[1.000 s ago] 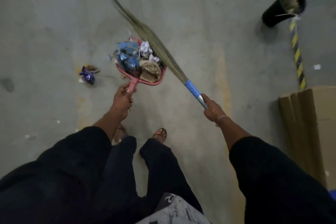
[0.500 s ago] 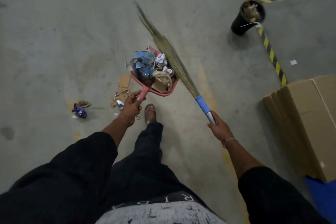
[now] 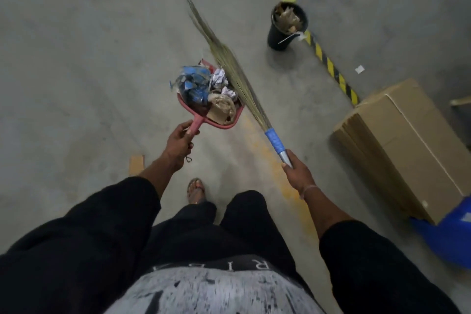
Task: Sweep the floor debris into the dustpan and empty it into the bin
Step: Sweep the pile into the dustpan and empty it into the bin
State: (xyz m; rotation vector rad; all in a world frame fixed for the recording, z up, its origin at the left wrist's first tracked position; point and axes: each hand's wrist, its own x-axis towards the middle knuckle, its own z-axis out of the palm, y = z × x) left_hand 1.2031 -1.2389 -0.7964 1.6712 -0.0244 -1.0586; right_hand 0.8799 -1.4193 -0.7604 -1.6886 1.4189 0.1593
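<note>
The red dustpan (image 3: 224, 123), heaped with debris (image 3: 206, 89), is held above the floor (image 3: 76, 58), its handle gripped by the left hand (image 3: 179, 141) and its mouth pointed away from the person. The broom (image 3: 229, 66) is laid along the pan's right edge, bristles forward, its shaft clasped by the right hand (image 3: 298, 173). The black bin (image 3: 286, 25) is seen ahead to the right, beside striped tape (image 3: 328, 64); a cardboard box (image 3: 407, 143) is nearer, at right.

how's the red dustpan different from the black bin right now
The red plastic dustpan is shallow and carried off the floor by the left hand; the black round bin is deep and stands on the concrete floor. The dustpan's load is heaped above its rim. Both hold paper and cardboard scraps.
</note>
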